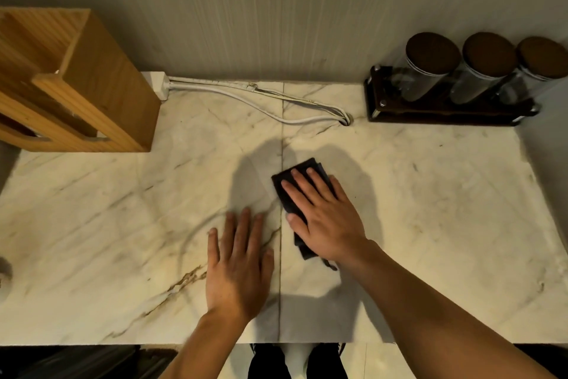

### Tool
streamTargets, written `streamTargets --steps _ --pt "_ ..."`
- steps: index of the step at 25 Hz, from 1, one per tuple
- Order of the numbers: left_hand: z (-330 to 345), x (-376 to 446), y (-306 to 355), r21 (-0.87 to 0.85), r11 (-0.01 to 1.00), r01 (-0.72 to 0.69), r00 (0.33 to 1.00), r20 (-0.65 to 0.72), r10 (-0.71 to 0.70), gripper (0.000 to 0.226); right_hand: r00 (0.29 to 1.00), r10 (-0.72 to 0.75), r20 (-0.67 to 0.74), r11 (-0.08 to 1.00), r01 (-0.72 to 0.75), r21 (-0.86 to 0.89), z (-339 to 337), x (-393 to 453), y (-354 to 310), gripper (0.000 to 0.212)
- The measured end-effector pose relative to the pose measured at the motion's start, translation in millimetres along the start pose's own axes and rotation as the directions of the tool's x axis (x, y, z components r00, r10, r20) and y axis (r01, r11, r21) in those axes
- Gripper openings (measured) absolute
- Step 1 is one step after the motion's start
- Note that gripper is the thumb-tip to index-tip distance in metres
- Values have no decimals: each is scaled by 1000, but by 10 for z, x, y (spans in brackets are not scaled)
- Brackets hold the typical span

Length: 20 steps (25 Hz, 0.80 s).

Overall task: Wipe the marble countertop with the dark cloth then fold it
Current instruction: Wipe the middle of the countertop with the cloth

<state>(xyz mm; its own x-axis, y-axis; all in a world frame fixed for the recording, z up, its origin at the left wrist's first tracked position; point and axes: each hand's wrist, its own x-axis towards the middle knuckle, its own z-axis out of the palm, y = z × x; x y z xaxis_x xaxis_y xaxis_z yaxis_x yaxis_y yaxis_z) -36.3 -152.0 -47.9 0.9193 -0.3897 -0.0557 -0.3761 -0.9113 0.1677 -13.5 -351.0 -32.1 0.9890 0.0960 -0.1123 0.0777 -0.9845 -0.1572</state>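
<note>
No brand, label or writing can be read anywhere in the view. The dark cloth [292, 191] is a small, near-black piece folded into a narrow pad of several layers, with stacked edges showing at its far corner and a loose end or thread trailing out past the heel of the palm. It lies flat on the marble countertop [430, 209], just right of the straight seam that runs across the stone. The right hand [325, 215] lies palm-down on top of it, fingers spread and pressed flat rather than pinching, so only the cloth's far end beyond the fingertips and its near end under the wrist show. The left hand [239, 265] rests just left of that grip, on the other side of the seam, palm flat on bare marble with fingers spread and holding nothing. Far beyond the grip to the left stands a wooden box [92, 86]; white cables [246, 95] run along the wall behind, and to the far right sits a rack of jars [461, 80] with dark lids.
</note>
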Motion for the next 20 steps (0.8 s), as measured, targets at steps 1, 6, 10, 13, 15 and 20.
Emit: streamTargets --steps 1,6,10,13,15,20 --pt "1 7 2 3 1000 3 1000 1 -3 58 999 39 -8 999 -38 11 -2 94 4 59" --pt "-28 13 5 -1 1000 2 1000 13 -2 59 968 247 -39 968 -245 58 9 458 92 60" --pt "-24 22 14 17 1000 7 999 45 -8 61 911 407 -67 912 -401 88 -2 519 223 60" --pt "-32 30 27 40 999 26 998 55 -28 60 858 509 -63 859 -502 97 -8 494 320 60" --pt "-29 34 30 45 998 34 997 64 -36 60 831 553 -63 832 -546 103 -5 436 400 61" --pt "-29 26 21 50 998 22 997 76 -26 61 801 593 -80 804 -586 99 25 28 536 63"
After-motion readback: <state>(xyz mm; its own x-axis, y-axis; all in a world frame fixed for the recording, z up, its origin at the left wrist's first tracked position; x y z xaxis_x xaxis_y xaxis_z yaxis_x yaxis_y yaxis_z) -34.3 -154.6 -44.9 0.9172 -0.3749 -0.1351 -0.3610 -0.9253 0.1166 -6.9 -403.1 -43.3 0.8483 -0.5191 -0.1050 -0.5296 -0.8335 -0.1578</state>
